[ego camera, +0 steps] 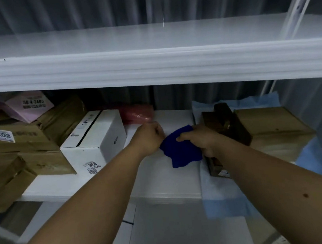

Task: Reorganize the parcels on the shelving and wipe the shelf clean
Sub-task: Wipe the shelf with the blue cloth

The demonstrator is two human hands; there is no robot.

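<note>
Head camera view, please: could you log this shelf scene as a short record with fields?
setting: white shelf board under a second white shelf
cloth: dark blue wiping cloth, bunched, on the bare middle of the board
left hand: fingers curled at the cloth's left edge
right hand: grips the cloth's right side
left parcels: white cardboard box, brown cartons, pink mailer
right parcels: dark brown box, tan carton
back: red wrapped package
</note>
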